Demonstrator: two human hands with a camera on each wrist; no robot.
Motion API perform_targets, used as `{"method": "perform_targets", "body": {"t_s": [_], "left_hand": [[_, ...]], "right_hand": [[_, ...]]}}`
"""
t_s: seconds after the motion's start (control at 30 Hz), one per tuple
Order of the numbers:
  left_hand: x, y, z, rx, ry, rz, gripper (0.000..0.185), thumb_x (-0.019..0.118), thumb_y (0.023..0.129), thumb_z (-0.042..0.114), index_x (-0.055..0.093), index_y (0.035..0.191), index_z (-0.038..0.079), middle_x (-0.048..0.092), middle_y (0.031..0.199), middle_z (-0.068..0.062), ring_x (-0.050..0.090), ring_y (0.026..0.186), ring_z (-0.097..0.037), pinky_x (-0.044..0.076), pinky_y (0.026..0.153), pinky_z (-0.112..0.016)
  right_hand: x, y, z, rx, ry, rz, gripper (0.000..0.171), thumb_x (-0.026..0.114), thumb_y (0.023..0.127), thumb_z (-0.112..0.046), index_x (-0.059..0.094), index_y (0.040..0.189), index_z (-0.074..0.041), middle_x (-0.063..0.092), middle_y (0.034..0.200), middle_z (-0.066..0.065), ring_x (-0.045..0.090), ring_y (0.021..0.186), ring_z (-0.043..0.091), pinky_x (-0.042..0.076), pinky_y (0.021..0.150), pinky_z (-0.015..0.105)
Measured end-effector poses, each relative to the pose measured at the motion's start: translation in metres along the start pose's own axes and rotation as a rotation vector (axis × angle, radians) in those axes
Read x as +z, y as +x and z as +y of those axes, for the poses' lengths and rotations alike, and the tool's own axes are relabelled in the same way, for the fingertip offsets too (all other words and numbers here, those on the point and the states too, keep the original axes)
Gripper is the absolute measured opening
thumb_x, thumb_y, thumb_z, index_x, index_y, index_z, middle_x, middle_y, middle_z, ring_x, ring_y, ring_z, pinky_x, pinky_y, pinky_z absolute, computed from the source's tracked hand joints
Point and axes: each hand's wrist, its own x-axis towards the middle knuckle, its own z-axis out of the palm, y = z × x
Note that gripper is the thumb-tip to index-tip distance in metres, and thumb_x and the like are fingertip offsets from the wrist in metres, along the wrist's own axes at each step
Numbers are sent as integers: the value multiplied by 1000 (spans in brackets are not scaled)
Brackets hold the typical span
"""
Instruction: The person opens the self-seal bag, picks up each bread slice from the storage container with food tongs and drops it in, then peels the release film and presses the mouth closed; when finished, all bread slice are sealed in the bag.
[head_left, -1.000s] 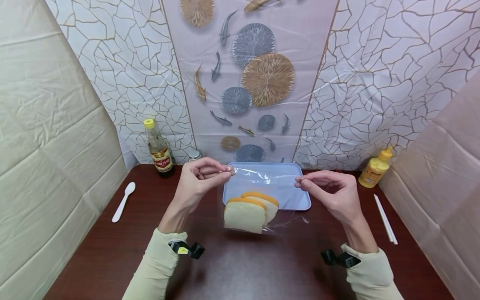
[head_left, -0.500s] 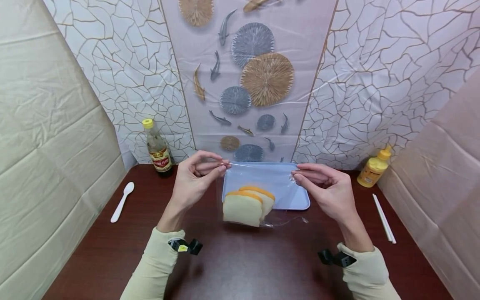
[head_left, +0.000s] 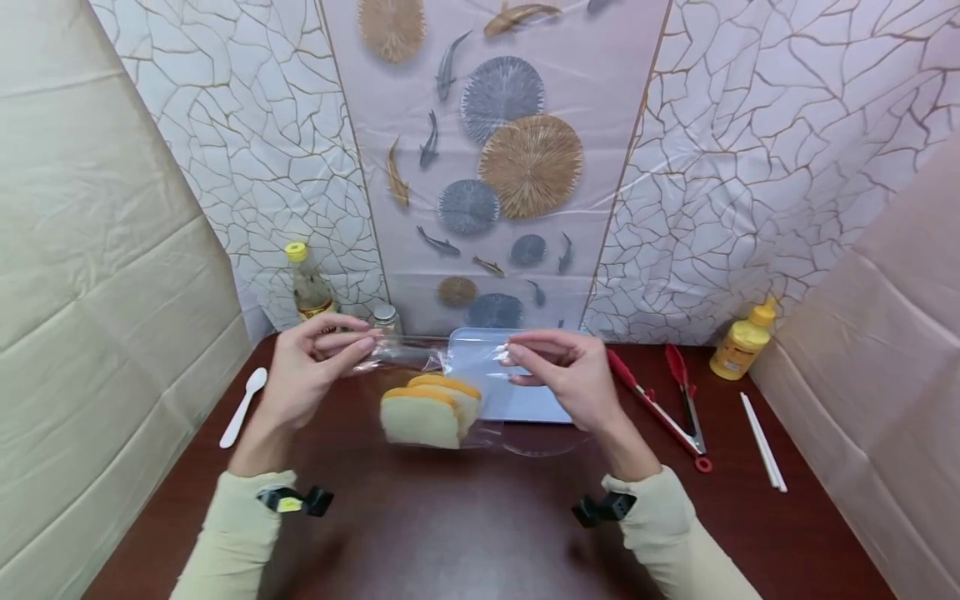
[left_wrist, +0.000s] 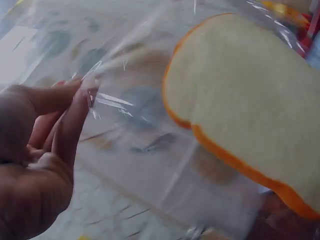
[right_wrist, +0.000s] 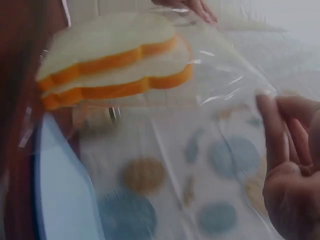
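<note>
Between the two hands hangs a clear plastic bag (head_left: 405, 354) with two bread slices in it. The front slice (head_left: 420, 419) faces me and overlaps the rear slice (head_left: 471, 398); both have orange crusts. My left hand (head_left: 300, 375) pinches the bag's upper left edge between thumb and fingers, which the left wrist view shows close up beside the bread (left_wrist: 245, 95). At the upper right edge my right hand (head_left: 573, 379) pinches the film, with the bread (right_wrist: 115, 40) away from its fingers. The bag is raised over the table, its right side overlapping a light blue tray (head_left: 525, 404).
Red-handled tongs (head_left: 663, 419) lie right of the tray, with white chopsticks (head_left: 763, 442) beyond. A yellow squeeze bottle (head_left: 742, 346) stands at the back right. At left are a white spoon (head_left: 243, 408), a yellow-capped sauce bottle (head_left: 309, 287) and a small jar (head_left: 386, 317).
Both hands have moved left with the bag and bread, off most of the tray's front. The tongs, hidden before behind the right hand, now show; the left hand now overlaps the sauce bottle.
</note>
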Motion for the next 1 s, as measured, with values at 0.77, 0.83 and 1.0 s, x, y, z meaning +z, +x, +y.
{"method": "perform_targets", "body": {"t_s": [0.77, 0.83, 1.0], "left_hand": [[-100, 37, -145, -584, 747, 277, 27, 74, 100, 11, 76, 123, -3, 84, 104, -16, 77, 83, -12, 59, 68, -23], [-97, 39, -145, -572, 857, 280, 28, 74, 99, 12, 77, 124, 0, 84, 108, -16, 78, 86, -17, 55, 67, -22], [-83, 42, -132, -510, 999, 251, 31, 67, 103, 13, 73, 131, -1, 79, 123, -22, 76, 106, -36, 62, 80, -39]], "right_hand": [[79, 87, 175, 422, -578, 35, 33, 70, 99, -2, 72, 132, 4, 77, 129, 21, 75, 122, 34, 61, 103, 39], [78, 87, 171, 430, -560, 4, 38, 67, 98, 0, 68, 136, 5, 74, 135, 25, 72, 127, 36, 59, 107, 39], [58, 82, 162, 426, -531, -34, 38, 64, 102, -1, 65, 140, 6, 68, 142, 28, 70, 130, 37, 59, 109, 40]]}}
